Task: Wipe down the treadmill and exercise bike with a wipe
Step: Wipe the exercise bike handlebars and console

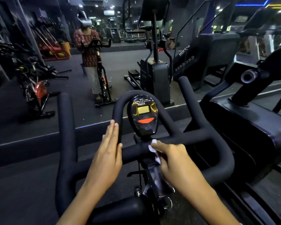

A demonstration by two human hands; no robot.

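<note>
Right hand (pixel 172 158) was curled over a white wipe (pixel 152 146), pressing it onto the crossbar (pixel 133 151) of the exercise bike (pixel 66 135). The grip presumably gave rubbing pressure. Left hand (pixel 107 153), fingers straight and together, lay flat against the handlebar loop (pixel 118 111), probably steadying the bars. Console (pixel 143 116) sat just beyond the wipe. A large dark machine (pixel 243 127) stood right of the right hand; could not tell if it was the treadmill.

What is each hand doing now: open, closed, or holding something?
Left hand: open, straight fingers resting against the handlebar.
Right hand: closed on the white wipe, pressing it to the handlebar.
</note>
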